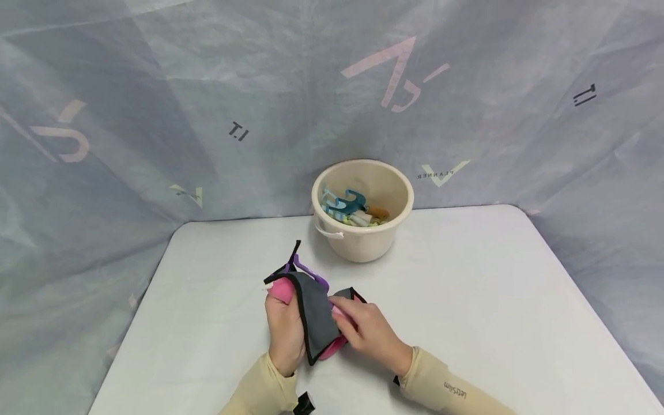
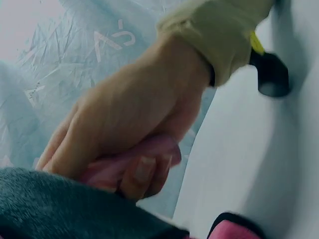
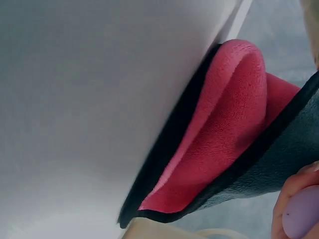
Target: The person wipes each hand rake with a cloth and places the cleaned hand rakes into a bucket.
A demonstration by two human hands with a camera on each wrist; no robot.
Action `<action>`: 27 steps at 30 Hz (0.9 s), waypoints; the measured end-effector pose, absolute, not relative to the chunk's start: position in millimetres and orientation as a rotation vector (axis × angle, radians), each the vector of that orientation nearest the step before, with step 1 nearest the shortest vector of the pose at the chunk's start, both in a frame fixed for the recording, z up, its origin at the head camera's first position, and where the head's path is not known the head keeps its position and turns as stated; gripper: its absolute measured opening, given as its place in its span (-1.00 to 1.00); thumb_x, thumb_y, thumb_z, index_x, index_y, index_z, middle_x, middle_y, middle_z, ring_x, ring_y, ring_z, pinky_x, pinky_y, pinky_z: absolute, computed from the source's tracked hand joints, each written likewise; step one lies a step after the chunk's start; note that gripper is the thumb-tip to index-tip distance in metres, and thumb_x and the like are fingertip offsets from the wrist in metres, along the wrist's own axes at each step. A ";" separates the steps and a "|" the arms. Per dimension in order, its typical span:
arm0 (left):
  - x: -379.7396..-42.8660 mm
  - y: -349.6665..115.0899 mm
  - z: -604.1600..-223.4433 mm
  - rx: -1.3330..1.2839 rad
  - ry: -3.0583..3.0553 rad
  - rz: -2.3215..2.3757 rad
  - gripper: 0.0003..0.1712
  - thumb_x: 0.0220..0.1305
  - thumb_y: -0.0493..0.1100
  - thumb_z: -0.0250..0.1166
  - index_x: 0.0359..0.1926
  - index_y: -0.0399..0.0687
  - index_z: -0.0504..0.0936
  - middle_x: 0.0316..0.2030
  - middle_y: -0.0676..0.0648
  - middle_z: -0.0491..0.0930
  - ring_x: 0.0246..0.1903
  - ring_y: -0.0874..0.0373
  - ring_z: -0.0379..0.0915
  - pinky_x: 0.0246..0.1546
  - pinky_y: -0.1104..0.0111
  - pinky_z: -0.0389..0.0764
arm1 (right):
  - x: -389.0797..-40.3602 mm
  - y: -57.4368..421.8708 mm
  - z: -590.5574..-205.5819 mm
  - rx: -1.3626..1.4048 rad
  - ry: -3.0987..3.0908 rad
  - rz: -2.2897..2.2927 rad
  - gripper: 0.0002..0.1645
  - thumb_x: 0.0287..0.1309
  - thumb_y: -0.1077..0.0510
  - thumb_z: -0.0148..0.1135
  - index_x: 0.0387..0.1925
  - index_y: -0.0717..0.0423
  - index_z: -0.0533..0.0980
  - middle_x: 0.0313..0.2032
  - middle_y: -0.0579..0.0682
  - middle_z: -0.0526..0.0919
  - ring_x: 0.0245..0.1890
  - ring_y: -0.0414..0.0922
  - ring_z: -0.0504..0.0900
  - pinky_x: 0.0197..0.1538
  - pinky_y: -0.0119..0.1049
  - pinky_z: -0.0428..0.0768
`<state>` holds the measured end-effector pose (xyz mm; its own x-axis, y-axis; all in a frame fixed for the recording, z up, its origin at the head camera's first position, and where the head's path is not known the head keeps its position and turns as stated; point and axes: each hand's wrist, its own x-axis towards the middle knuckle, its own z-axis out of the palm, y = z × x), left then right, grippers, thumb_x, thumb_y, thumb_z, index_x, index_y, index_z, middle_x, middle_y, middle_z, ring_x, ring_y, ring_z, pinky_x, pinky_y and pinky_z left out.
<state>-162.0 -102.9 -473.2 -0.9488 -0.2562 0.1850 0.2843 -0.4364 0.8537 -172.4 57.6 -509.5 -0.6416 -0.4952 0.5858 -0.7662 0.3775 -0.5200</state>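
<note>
A grey cloth point(image 1: 317, 308) with black edging and a pink fleecy back hangs folded between the two hands. My left hand point(image 1: 285, 331) grips its left part, where pink point(image 1: 282, 290) shows above the fist. In the left wrist view a smooth mauve piece sits inside the curled left fingers point(image 2: 142, 172); whether it is cloth or a handle I cannot tell. A purple hooked tool point(image 1: 311, 274) runs behind the cloth toward my right hand point(image 1: 370, 331), which holds its lilac rounded end point(image 3: 301, 211). The tool's middle is hidden.
A cream bucket point(image 1: 363, 242) stands at the table's far edge. Inside it lie a teal toy-like tool point(image 1: 350, 203), an orange-brown handle point(image 1: 377, 212) and several pale pieces. Grey printed sheeting point(image 1: 290, 115) hangs behind the white table point(image 1: 493, 300).
</note>
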 end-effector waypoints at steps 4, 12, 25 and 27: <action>-162.3 -106.8 -469.5 -0.080 -1.420 -2.423 -0.83 0.46 -0.16 0.11 -0.33 -0.04 0.52 -0.46 0.12 0.64 -0.46 0.24 0.56 -0.43 0.47 0.66 | -173.4 57.1 -506.1 1.121 -2.328 1.135 -0.75 0.33 0.23 0.12 0.01 0.09 0.55 -0.30 -0.10 0.72 -0.38 -0.35 0.56 -0.28 -0.38 0.64; -159.0 -112.3 -461.7 -0.037 -1.408 -2.402 -0.85 0.45 -0.13 0.13 -0.28 -0.05 0.53 -0.43 0.11 0.65 -0.43 0.23 0.58 -0.37 0.49 0.66 | -176.9 60.5 -499.6 1.204 -2.354 1.217 -0.75 0.34 0.23 0.12 0.02 0.11 0.54 -0.35 -0.10 0.68 -0.37 -0.36 0.54 -0.25 -0.40 0.64; -154.8 -146.7 -436.5 -0.195 -1.292 -2.997 -0.67 0.55 -0.02 -0.04 -0.39 0.04 0.48 -0.57 0.13 0.60 -0.55 0.27 0.51 -0.50 0.46 0.59 | -186.6 73.9 -499.4 1.344 -2.244 1.109 -0.76 0.28 0.18 0.21 -0.04 0.13 0.56 -0.22 -0.02 0.76 -0.25 -0.36 0.63 -0.22 -0.35 0.70; -156.6 -150.6 -434.6 -0.259 -1.295 -3.029 -0.65 0.57 -0.06 -0.09 -0.37 0.02 0.50 -0.56 0.11 0.62 -0.54 0.25 0.54 -0.51 0.45 0.60 | -188.2 74.9 -499.4 1.362 -2.223 1.096 -0.78 0.28 0.18 0.21 -0.06 0.13 0.56 -0.25 -0.05 0.75 -0.29 -0.39 0.60 -0.26 -0.38 0.69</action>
